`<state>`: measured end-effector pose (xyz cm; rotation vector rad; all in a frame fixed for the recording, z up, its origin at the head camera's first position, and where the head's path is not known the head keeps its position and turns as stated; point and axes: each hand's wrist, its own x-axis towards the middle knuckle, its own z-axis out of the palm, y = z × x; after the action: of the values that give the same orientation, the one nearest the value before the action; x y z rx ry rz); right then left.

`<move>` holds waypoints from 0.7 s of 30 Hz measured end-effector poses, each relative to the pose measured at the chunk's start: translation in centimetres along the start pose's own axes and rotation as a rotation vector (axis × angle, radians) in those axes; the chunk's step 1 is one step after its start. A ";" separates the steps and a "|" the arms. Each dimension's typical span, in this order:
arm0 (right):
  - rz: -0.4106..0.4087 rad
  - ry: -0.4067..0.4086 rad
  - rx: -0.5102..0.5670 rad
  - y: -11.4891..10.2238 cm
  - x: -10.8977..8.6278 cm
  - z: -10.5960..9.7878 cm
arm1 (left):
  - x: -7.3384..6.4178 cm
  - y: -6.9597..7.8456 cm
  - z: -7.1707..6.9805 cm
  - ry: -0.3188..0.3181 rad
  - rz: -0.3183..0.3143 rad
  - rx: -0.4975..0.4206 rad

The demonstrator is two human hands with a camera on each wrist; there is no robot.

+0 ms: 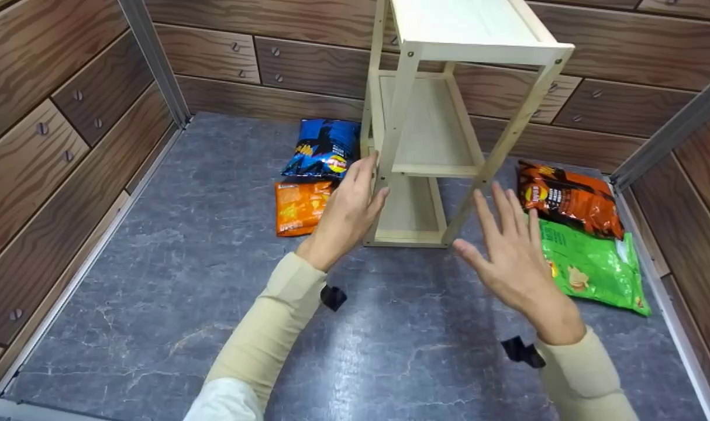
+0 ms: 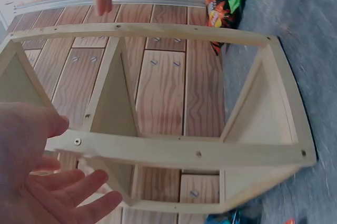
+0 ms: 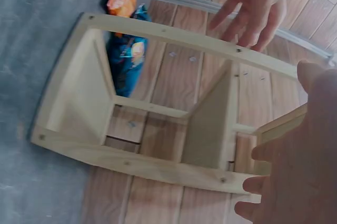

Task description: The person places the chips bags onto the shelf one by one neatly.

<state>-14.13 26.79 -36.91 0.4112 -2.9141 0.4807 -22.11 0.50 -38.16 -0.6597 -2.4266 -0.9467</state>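
Observation:
A pale wooden three-tier shelf rack [image 1: 431, 52] stands upright, narrow end towards me. My left hand [image 1: 346, 210] is beside its left front post, fingers extended and thumb apart. In the left wrist view that post [image 2: 137, 149] passes between the thumb and the fingers of the hand [image 2: 58, 182]. The right hand [image 1: 513, 263] is raised by the right front post [image 1: 516, 126], its fingers spread. From the right wrist, the fingers of this hand [image 3: 295, 161] overlap the upper part of the rack. Neither hand is curled round anything.
Left of the rack lie a blue snack bag [image 1: 320, 146] and a smaller orange bag [image 1: 296, 207]. On the right, a dark red-orange bag [image 1: 571, 199] lies against a green bag [image 1: 595, 263]. Wood-patterned walls [image 1: 308, 64] with metal edging enclose the grey marbled floor [image 1: 156, 257].

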 end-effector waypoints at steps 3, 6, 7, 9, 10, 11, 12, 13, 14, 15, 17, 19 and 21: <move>-0.032 0.020 -0.030 -0.7 0.8 -1.2 | 0.6 0.2 0.3 0.021 -0.015 -0.045; -0.057 0.047 -0.063 -1.4 1.7 -2.6 | 0.9 0.2 0.6 0.052 -0.028 -0.064; -0.064 0.063 -0.074 -1.7 2.0 -3.1 | 1.0 0.2 0.7 0.067 -0.027 -0.063; -0.076 0.088 -0.087 -2.3 2.7 -4.1 | 1.1 -0.1 0.8 0.088 -0.011 -0.052; -0.083 0.099 -0.090 -2.6 3.0 -4.6 | 1.0 -0.3 0.9 0.092 -0.003 -0.052; -0.089 0.111 -0.095 -2.8 3.3 -5.0 | 1.0 -0.5 0.9 0.093 0.006 -0.053; -0.096 0.123 -0.101 -3.1 3.7 -5.3 | 1.0 -0.7 0.9 0.090 0.014 -0.058; -0.104 0.133 -0.107 -3.3 4.0 -5.7 | 1.0 -0.9 0.9 0.087 0.023 -0.063; -0.111 0.143 -0.111 -3.5 4.4 -6.1 | 0.9 -1.1 0.9 0.077 0.027 -0.071; -0.116 0.156 -0.115 -3.7 4.7 -6.4 | 0.9 -1.1 1.0 0.066 0.026 -0.077; -0.142 0.202 -0.122 -4.0 5.4 -7.1 | 1.0 -1.2 1.0 0.044 0.017 -0.084; -0.170 0.257 -0.123 -4.2 6.0 -7.7 | 1.0 -1.1 1.1 0.025 0.004 -0.074; -0.196 0.313 -0.120 -4.4 6.5 -8.3 | 1.1 -1.1 1.1 0.009 -0.008 -0.064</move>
<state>-18.05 24.00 -26.59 0.5434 -2.5538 0.3082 -23.83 0.86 -38.86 -0.6676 -2.4013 -1.0321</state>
